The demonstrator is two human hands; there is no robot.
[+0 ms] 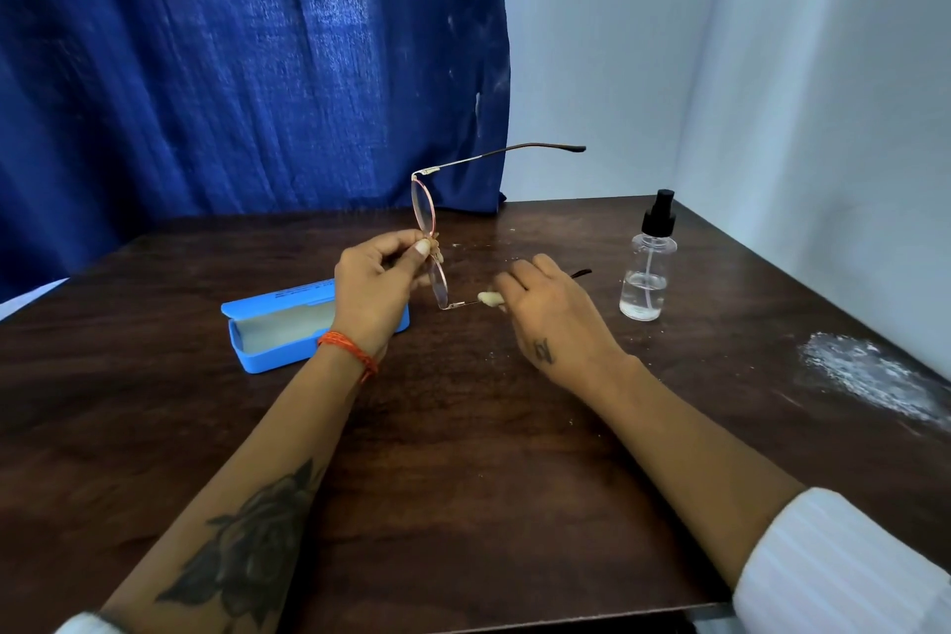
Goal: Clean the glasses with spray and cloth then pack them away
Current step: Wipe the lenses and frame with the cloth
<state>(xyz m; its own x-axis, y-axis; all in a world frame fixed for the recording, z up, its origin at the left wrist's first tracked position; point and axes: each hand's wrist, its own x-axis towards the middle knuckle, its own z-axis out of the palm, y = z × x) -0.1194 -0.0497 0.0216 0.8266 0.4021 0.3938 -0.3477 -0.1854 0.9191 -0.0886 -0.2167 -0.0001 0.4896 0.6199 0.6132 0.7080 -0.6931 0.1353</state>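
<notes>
An open blue glasses case (288, 324) lies at the left on the dark wooden table (463, 479). The left hand (378, 281) pinches thin, pink-rimmed glasses (429, 232) at the bridge, held upright above the table, arms unfolded. The right hand (553, 319) pinches a small white cloth (490, 298) against the lower arm. A clear spray bottle (647, 263) with a black top stands at the right.

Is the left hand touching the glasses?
Touching. The head view shows the left hand pinching the glasses at the bridge, between the lenses.
</notes>
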